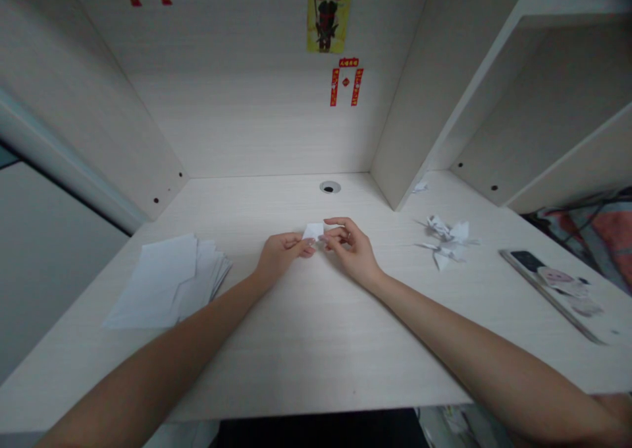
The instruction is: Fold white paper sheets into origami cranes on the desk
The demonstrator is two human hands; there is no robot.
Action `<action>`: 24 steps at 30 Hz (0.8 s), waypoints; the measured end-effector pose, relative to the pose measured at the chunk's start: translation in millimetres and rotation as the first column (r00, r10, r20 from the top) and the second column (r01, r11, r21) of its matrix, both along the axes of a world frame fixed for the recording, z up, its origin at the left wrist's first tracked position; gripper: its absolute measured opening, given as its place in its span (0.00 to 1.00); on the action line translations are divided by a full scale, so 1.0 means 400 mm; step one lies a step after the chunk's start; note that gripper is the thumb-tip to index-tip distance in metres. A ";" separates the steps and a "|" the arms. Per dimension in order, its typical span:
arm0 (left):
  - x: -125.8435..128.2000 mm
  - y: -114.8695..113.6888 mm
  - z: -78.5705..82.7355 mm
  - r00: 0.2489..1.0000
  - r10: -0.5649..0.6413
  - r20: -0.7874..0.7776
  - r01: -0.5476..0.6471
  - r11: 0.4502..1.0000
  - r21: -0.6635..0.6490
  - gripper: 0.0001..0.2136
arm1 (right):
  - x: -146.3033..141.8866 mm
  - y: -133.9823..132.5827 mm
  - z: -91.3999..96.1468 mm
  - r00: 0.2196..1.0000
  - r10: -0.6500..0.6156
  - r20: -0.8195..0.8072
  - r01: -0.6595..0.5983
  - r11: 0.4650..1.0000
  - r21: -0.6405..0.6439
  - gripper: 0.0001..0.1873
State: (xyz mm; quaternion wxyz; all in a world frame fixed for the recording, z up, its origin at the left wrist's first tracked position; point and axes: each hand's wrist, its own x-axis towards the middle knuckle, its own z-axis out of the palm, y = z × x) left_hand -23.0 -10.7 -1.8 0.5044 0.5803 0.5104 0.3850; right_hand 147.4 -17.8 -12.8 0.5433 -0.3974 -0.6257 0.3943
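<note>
A small folded piece of white paper (314, 230) is held just above the middle of the desk. My left hand (282, 257) grips its left side, thumb on the near face and fingers behind. At its right edge, my right hand (353, 250) pinches the paper between thumb and fingertips, with the index finger stretched over the top corner. The fingertips cover the lower part of the paper, so its folds there are hidden.
White paper sheets (165, 280) lie stacked at the left. To the right are several folded paper figures (447, 240) and a phone (553, 293) in a decorated case. A round cable hole (330, 187) sits near the back panel, and an upright divider (419, 105) stands behind right.
</note>
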 end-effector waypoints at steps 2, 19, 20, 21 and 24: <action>0.001 -0.001 0.001 1.000 -0.005 -0.008 0.005 1.000 0.006 0.14 | 0.000 0.002 -0.002 1.000 -0.009 -0.013 0.009 1.000 -0.015 0.16; 0.004 -0.008 0.014 0.999 0.011 -0.042 -0.009 0.999 0.034 0.15 | 0.002 0.002 0.001 0.999 0.009 -0.041 -0.011 0.999 -0.042 0.18; 0.004 -0.008 0.014 0.999 0.010 -0.041 -0.009 0.999 0.031 0.15 | 0.002 0.000 0.002 0.999 0.008 -0.044 -0.010 0.999 -0.040 0.18; 0.004 -0.008 0.014 0.999 0.008 -0.038 -0.007 1.000 0.028 0.14 | 0.002 -0.001 0.004 0.999 0.003 -0.047 -0.004 0.999 -0.037 0.18; 0.004 -0.007 0.012 1.000 0.001 -0.023 0.000 1.000 0.028 0.14 | 0.001 -0.003 0.008 0.999 -0.019 -0.039 0.017 0.999 -0.034 0.18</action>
